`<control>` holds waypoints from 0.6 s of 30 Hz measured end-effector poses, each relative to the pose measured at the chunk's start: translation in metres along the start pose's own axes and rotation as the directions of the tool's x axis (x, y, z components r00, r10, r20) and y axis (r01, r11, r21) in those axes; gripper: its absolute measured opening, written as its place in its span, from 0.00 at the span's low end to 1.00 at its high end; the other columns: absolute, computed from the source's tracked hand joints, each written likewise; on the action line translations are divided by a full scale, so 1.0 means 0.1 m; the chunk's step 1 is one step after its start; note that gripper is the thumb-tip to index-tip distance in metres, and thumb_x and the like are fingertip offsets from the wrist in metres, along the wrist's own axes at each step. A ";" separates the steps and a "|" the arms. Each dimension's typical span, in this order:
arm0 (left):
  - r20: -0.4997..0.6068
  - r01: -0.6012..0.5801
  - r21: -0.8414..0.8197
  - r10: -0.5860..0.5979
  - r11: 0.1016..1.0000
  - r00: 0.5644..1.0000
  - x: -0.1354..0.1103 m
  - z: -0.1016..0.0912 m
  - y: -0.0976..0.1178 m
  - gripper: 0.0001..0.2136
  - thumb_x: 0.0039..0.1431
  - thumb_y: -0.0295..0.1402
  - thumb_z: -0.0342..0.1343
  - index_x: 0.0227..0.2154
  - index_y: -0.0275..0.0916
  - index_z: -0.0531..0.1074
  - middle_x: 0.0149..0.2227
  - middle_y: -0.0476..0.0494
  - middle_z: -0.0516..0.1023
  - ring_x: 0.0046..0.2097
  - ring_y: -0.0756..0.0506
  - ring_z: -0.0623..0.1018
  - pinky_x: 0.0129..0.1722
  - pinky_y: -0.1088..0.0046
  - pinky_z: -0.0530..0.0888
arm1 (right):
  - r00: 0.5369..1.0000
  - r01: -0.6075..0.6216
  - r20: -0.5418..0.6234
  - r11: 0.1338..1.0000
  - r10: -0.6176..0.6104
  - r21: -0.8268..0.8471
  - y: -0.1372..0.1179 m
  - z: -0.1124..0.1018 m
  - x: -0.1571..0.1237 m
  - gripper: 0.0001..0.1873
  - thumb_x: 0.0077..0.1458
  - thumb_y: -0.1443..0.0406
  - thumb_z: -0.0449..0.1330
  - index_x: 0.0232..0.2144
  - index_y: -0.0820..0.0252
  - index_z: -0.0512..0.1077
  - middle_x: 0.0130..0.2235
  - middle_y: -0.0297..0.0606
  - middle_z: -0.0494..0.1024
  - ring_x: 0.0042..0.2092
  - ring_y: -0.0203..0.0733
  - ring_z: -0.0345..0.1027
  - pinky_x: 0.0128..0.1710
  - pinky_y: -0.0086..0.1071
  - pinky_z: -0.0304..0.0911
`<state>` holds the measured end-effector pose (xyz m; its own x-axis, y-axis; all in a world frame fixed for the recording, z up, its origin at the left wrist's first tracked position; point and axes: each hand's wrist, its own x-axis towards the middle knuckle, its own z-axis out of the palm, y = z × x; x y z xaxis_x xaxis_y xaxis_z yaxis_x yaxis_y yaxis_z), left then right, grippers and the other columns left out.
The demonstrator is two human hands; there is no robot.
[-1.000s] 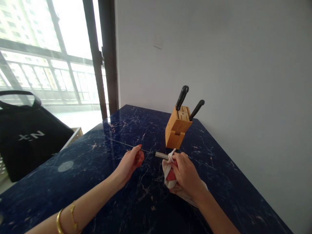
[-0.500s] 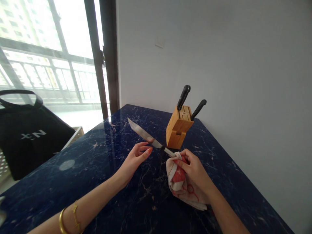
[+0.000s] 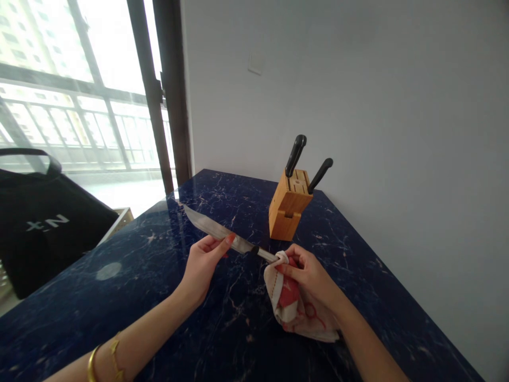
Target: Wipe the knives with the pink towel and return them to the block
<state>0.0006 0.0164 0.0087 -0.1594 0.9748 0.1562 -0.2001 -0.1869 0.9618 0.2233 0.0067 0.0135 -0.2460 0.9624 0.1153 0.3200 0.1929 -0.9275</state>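
A long knife (image 3: 209,225) with a pale metal blade points away to the left, above the dark blue tabletop. My left hand (image 3: 202,262) pinches the blade near its middle, thumb on the upper face. My right hand (image 3: 308,273) is closed on a white and red cloth (image 3: 288,300), which wraps the end of the silvery handle (image 3: 267,255). A black collar joins handle and blade. The rest of the cloth hangs below my right hand toward the table. How much of the handle lies under the cloth is hidden.
Behind my hands stands a wooden knife block (image 3: 288,209) with two black-handled knives (image 3: 296,155) in it. A black bag (image 3: 47,228) sits beyond the table's left edge. The table (image 3: 155,265) meets a grey wall (image 3: 377,132) on the right.
My left hand has closed from open onto the knife's blade. Knife, cloth and right hand have shifted slightly left; the whole view has shifted a little as well.
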 end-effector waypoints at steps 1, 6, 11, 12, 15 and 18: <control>-0.019 -0.013 0.010 0.013 1.000 1.000 0.00 0.00 0.00 0.14 0.44 0.39 0.60 0.32 0.34 0.74 0.31 0.43 0.78 0.29 0.49 0.73 0.26 0.78 0.66 | 1.000 0.010 -0.024 1.000 -0.011 -0.019 0.01 0.00 0.00 0.11 0.46 0.59 0.59 0.28 0.59 0.64 0.27 0.29 0.68 0.30 0.34 0.61 0.29 0.26 0.56; -0.099 -0.049 -0.025 0.046 0.998 0.994 0.01 -0.03 0.04 0.12 0.44 0.38 0.61 0.30 0.35 0.74 0.31 0.45 0.78 0.33 0.48 0.74 0.32 0.76 0.69 | 0.975 0.043 -0.206 0.976 -0.089 -0.214 0.02 -0.01 0.01 0.09 0.48 0.59 0.56 0.29 0.59 0.65 0.26 0.30 0.68 0.29 0.35 0.61 0.29 0.28 0.56; -0.123 -0.014 -0.027 0.010 1.000 0.992 -0.03 0.02 0.03 0.12 0.43 0.37 0.61 0.31 0.34 0.75 0.32 0.45 0.79 0.36 0.46 0.75 0.37 0.73 0.69 | 0.913 0.062 -0.345 0.909 -0.218 -0.411 -0.05 0.10 0.00 0.06 0.49 0.62 0.55 0.29 0.58 0.65 0.28 0.32 0.67 0.30 0.36 0.60 0.32 0.30 0.57; -0.106 -0.001 -0.030 -0.003 1.000 0.994 -0.05 0.03 0.01 0.13 0.44 0.37 0.61 0.31 0.34 0.74 0.32 0.45 0.79 0.37 0.45 0.75 0.38 0.73 0.69 | 0.904 0.083 -0.346 0.898 -0.250 -0.433 -0.08 0.14 0.00 0.05 0.49 0.63 0.55 0.30 0.58 0.65 0.29 0.33 0.67 0.30 0.36 0.60 0.32 0.30 0.57; -0.039 0.031 -0.027 -0.032 0.999 0.999 -0.11 0.09 -0.05 0.13 0.44 0.37 0.60 0.32 0.35 0.74 0.33 0.45 0.79 0.38 0.45 0.75 0.40 0.72 0.69 | 0.901 0.153 -0.301 0.879 -0.311 -0.451 -0.15 0.26 -0.02 0.03 0.50 0.66 0.54 0.31 0.57 0.66 0.32 0.35 0.67 0.35 0.38 0.62 0.36 0.31 0.58; 0.010 0.042 -0.005 -0.042 0.999 0.999 -0.17 0.13 -0.08 0.13 0.44 0.38 0.60 0.32 0.35 0.75 0.34 0.45 0.79 0.37 0.44 0.76 0.38 0.72 0.70 | 0.918 0.203 -0.225 0.875 -0.326 -0.440 -0.20 0.39 -0.02 0.05 0.52 0.67 0.52 0.33 0.56 0.67 0.36 0.36 0.68 0.38 0.39 0.62 0.40 0.32 0.58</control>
<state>0.0179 0.0035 0.0011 -0.1416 0.9829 0.1179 -0.2110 -0.1463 0.9665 0.1815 -0.0066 0.0177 -0.1246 0.8639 0.4880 0.6327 0.4481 -0.6316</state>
